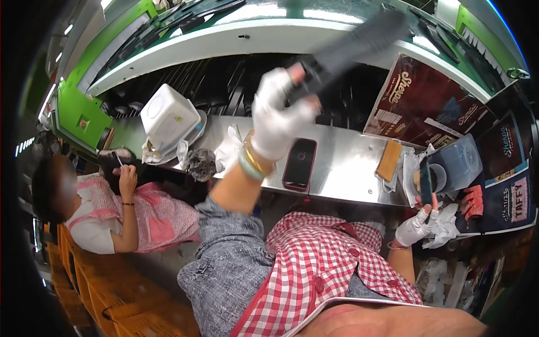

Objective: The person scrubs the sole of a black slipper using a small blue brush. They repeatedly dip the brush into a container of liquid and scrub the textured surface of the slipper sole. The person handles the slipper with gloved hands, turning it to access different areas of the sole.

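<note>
My left hand (281, 109), in a white fingerless glove, reaches out over the metal bench (345, 154). Its thumb and fingers grip the near end of a long, flat black piece (353, 48), whose far end is smeared by motion above the green belt. At the right, my right hand (416, 226), gloved the same way, is closed round a narrow dark blade-like tool (425, 182) that points upward. Crumpled white plastic (443, 226) lies beside that hand. A dark phone in a red-edged case (299, 163) rests on the bench below my left hand.
Further items on the bench are a white box-shaped device (169, 114), a tan block (388, 160), a clear plastic tub (461, 160) and red gloves (473, 202). Printed dark cardboard (426, 101) stands behind. A co-worker (101, 210) is at the left, near orange crates (135, 303).
</note>
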